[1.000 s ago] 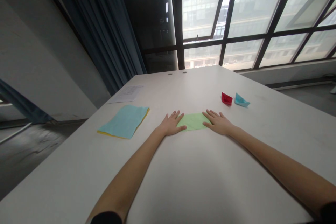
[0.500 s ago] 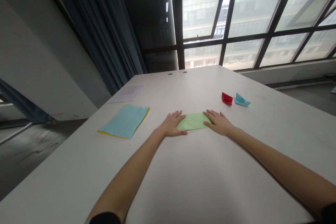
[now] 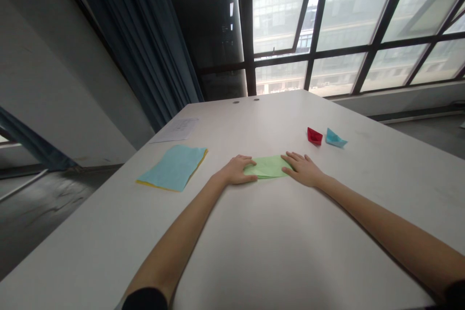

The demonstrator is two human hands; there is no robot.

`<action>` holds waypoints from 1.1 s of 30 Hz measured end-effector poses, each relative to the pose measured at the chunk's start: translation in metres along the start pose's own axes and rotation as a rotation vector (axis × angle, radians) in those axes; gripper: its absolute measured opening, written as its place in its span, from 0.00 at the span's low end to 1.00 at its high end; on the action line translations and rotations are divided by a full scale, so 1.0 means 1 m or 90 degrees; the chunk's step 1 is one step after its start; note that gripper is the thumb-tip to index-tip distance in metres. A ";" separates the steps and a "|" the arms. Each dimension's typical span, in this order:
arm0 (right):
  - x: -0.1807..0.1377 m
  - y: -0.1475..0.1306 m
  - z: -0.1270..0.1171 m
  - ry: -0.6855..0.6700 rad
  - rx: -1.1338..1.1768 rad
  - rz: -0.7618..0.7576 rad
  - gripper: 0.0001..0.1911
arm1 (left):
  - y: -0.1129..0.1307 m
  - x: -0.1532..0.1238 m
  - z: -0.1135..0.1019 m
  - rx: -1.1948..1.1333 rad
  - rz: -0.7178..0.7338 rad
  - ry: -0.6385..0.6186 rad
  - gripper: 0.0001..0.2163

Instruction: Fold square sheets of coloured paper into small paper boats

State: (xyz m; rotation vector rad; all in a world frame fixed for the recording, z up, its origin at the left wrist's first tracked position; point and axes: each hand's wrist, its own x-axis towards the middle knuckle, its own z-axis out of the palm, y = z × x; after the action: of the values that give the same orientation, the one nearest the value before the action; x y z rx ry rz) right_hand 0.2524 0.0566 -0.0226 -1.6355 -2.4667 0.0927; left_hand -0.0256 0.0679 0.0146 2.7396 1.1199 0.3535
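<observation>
A folded green paper (image 3: 268, 166) lies on the white table (image 3: 276, 242) between my two hands. My left hand (image 3: 236, 171) rests at the paper's left end with its fingers curled, pinching that edge. At the right end my right hand (image 3: 302, 169) lies flat, fingers stretched out and pressing the paper down. Both forearms reach out over the tabletop.
A stack of light blue paper with yellow sheets beneath (image 3: 173, 168) lies to the left. A white printed sheet (image 3: 176, 130) sits farther back. A red paper boat (image 3: 314, 136) and a blue paper boat (image 3: 334, 138) stand at the right. Windows and a dark curtain are behind.
My left hand has gone from lying flat with spread fingers to curling its fingers on the paper's left edge. The right hand has stayed flat and nearly still.
</observation>
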 end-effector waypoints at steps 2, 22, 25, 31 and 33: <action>-0.001 0.000 0.000 0.007 0.005 -0.001 0.33 | 0.002 0.000 -0.006 -0.009 0.011 -0.012 0.21; 0.003 0.014 0.009 0.159 0.172 0.000 0.39 | -0.023 0.003 0.011 -0.303 -0.171 0.175 0.14; 0.004 0.011 0.010 0.166 0.148 0.011 0.42 | -0.032 0.005 0.018 -0.340 -0.212 0.247 0.14; 0.004 0.009 0.011 0.140 0.065 0.005 0.44 | -0.038 0.002 0.016 -0.194 -0.294 0.279 0.10; 0.003 0.008 0.010 0.132 0.054 0.003 0.43 | -0.037 0.001 0.015 -0.148 -0.310 0.283 0.09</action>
State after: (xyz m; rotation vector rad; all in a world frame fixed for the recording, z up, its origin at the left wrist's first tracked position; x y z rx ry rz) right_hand 0.2566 0.0633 -0.0332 -1.5332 -2.2729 0.0253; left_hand -0.0456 0.0934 -0.0086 2.1446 1.6728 0.9734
